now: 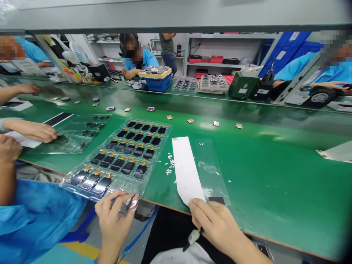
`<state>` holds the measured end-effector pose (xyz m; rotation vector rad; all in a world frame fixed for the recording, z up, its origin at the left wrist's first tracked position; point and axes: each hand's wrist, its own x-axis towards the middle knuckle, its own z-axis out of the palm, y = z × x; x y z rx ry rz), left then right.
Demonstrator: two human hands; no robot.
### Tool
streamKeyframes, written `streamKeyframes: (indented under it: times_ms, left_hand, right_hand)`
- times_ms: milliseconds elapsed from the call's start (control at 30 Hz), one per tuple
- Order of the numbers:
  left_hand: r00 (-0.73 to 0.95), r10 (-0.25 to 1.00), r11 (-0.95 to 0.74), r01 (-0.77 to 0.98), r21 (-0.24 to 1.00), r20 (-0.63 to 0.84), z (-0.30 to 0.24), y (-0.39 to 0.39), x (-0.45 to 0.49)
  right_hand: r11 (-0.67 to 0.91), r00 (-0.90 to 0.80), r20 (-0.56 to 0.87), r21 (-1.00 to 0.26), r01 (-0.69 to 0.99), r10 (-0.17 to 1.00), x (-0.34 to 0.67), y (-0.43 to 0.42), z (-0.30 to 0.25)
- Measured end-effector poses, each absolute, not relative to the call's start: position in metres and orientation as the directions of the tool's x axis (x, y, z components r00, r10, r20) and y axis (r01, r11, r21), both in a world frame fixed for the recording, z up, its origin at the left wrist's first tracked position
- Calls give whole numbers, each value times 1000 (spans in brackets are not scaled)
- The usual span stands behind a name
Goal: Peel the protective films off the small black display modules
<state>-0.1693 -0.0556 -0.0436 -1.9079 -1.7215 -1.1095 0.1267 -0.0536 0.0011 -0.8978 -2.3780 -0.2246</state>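
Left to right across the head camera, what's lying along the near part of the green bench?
Clear tray with a few dark parts, clear tray of black screens, scattered white bits, white paper strip, clear plastic film, white sheet at the right edge.

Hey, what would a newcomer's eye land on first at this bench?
First comes the clear plastic tray of black rectangular panels with orange tabs, lying on the glossy green workbench, its near corner pinched by the left hand. To its right, the right hand rests at the near end of a long white paper strip.
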Motion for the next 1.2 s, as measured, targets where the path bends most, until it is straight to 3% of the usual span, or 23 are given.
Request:
streamKeyframes:
  times_ms: [100,167,233,300,367,433,533,667,800,933,1100,1200]
  left_hand:
    - [-42,798,-223,906,359,601,-30,-65,-161]
    - [-96,866,-226,801,554,491,-17,-74,-149]
    - [-127,949,-177,547,818,290,-3,-79,-129]
    - [34,999,34,157,987,-40,8,-75,-104]
    - [307,905,353,-153,923,-295,15,-61,-80]
    - [496,774,577,-296,761,-394,18,-43,-59]
    - [587,691,691,-369,621,-421,20,-21,-41]
    - [600,662,728,-373,575,-449,18,-12,-32]
    - [538,697,698,-360,619,-474,13,-17,-30]
    - [433,769,624,-353,697,-470,16,-25,-33]
    - [213,856,516,-326,792,-471,41,-46,-51]
    - [-21,859,481,-308,821,-512,47,-72,-71]
  right_hand:
    - [725,-541,600,-97,682,589,138,-55,7]
    - [682,-484,607,-135,719,630,148,-59,10]
    - [643,-424,616,-182,744,664,160,-64,11]
    - [625,-365,631,-249,740,684,171,-68,13]
    - [617,-310,648,-317,721,696,181,-73,16]
    - [607,-255,673,-357,710,694,192,-78,18]
    - [616,-237,679,-392,683,695,208,-85,21]
    - [688,-349,636,-419,593,688,225,-88,25]
    - [727,-426,612,-405,555,667,237,-86,25]
    - [668,-428,543,-389,634,723,247,-83,24]
    - [443,-184,477,-517,732,859,254,-69,26]
    - [231,-42,372,-479,847,927,263,-54,24]
